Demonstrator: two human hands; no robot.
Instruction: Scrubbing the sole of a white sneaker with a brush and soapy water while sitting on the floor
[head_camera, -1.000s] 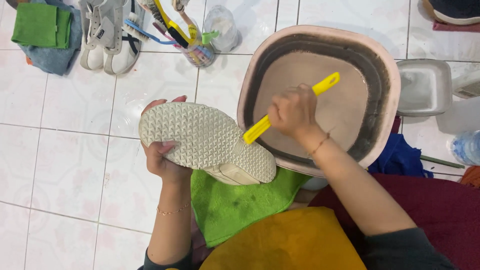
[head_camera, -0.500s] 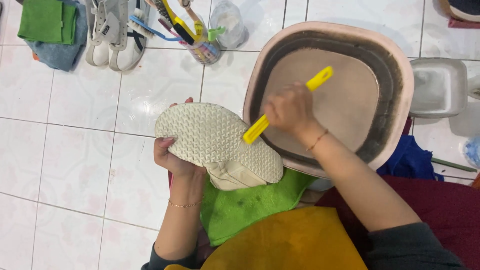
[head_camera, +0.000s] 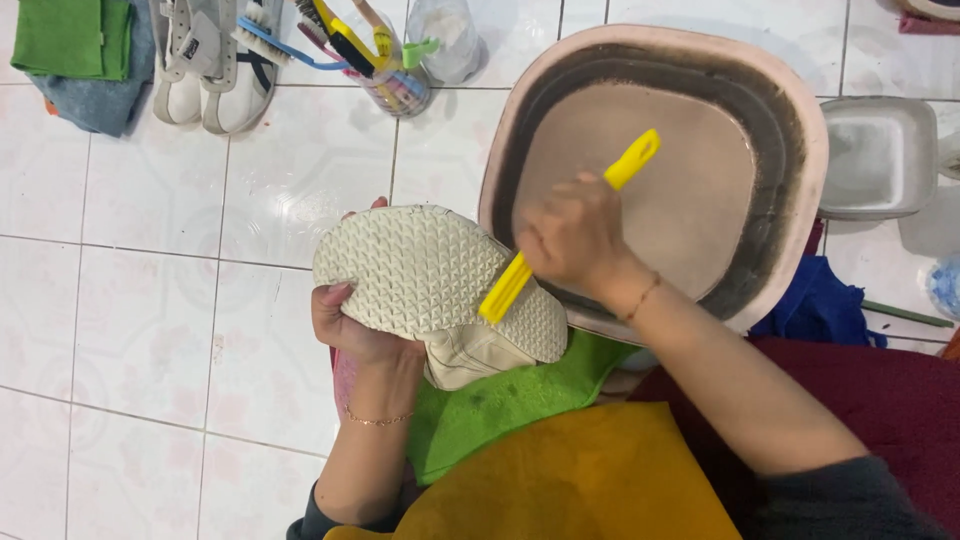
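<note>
You sit over a white tiled floor (head_camera: 150, 330). Your left hand (head_camera: 352, 330) grips the pale shoe (head_camera: 430, 275) sole-up above a green cloth (head_camera: 500, 400); your right hand (head_camera: 572, 235) is closed around a yellow brush (head_camera: 560, 235) whose head rests on the sole. Just beyond stands a pink basin (head_camera: 800, 180) of murky water. White sneakers (head_camera: 205, 65) and a cup of brushes (head_camera: 385, 60), perhaps plastic, lie farther off.

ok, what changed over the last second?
Little. The right hand worked the yellow brush slightly along the sole of the shoe; shoe and basin sit further right in view. Both grips unchanged: left hand holds the shoe.
</note>
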